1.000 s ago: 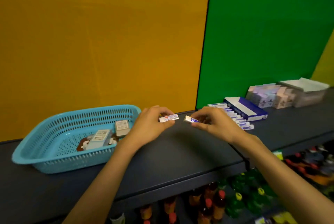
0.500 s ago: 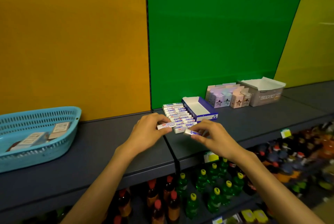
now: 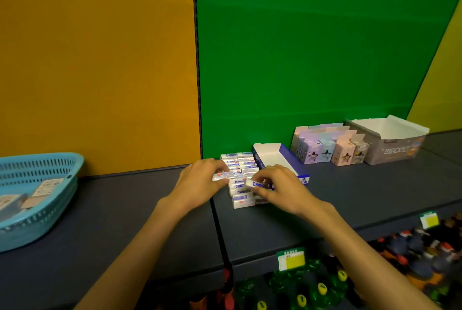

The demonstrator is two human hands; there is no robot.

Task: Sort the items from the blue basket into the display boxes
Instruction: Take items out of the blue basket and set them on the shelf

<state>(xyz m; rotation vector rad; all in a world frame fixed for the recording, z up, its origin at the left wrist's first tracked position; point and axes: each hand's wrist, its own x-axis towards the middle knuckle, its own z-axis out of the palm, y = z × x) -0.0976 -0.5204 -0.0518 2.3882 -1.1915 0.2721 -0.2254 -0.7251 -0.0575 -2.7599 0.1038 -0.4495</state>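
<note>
Left hand (image 3: 200, 179) reaching forward from 7 o'clock, forearm bare, thumb and fingertips pinching a small white eraser with a red mark (image 3: 223, 176), held level just over the left edge of the eraser rows. Right hand (image 3: 280, 188) coming in from 5 o'clock, fingers curled, pinching a small white eraser with a blue band (image 3: 257, 183), one white end poking out toward 9 o'clock. Both hands close together, the two held erasers nearly end to end, above the stacked erasers (image 3: 241, 179).

Stacked erasers laid in two rows on the dark grey shelf (image 3: 350, 199), running from 12 to 6 o'clock, just beside the blue-and-white display box (image 3: 287, 159). Display box at 1 o'clock of the hands, open on top, white inside, nothing visible in the part seen; near end partly hidden behind the right hand.

Further toward 2 o'clock, pastel pink and lilac cartons (image 3: 327, 147) with star cut-outs, standing upright in a tight group. Touching or just beside them at 3 o'clock, a grey display box (image 3: 390, 144) with white flaps open; contents not visible.

Blue basket (image 3: 37, 199) at 9 o'clock, well apart from the hands, cut off by the frame edge, holding flat labelled packs (image 3: 47, 186); number not clear.

Below the shelf at 5 o'clock, green bottles with yellow caps (image 3: 322, 289), dark bottles with red caps (image 3: 425, 249), and yellow price tags (image 3: 291, 259) on the shelf edge. Orange, green and yellow wall panels behind.
</note>
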